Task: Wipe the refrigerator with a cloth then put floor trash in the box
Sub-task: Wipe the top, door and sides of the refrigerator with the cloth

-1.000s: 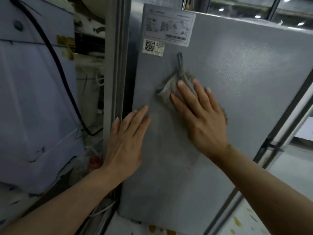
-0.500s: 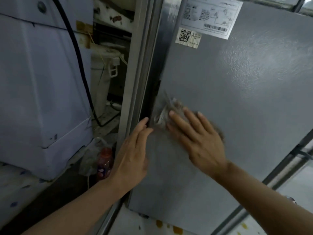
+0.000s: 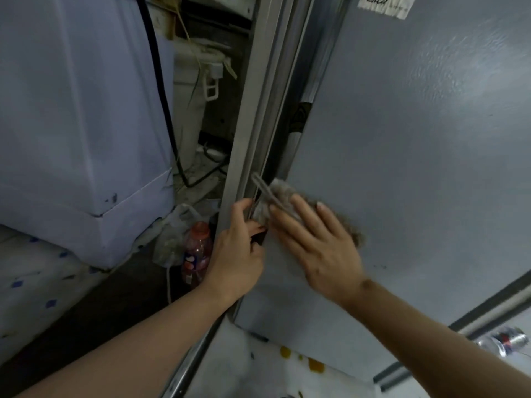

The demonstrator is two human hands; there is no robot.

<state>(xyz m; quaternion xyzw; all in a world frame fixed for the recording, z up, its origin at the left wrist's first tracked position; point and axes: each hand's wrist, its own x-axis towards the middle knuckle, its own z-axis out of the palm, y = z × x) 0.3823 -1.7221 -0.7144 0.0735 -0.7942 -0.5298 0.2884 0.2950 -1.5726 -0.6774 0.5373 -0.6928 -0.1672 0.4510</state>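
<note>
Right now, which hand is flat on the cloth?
The right hand; its straight fingers press the cloth. The left hand curls round the refrigerator edge.

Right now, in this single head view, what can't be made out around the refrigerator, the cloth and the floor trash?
- Cloth: mostly covered by the right hand; its full shape is unknown.
- Left hand: fingertips curl behind the refrigerator edge, hidden.
- Sticker: cut off by the top edge, print unreadable.
- Bottle: label too blurred to read.
- Can: blurred near the right edge.
- Box: not in view.
</note>
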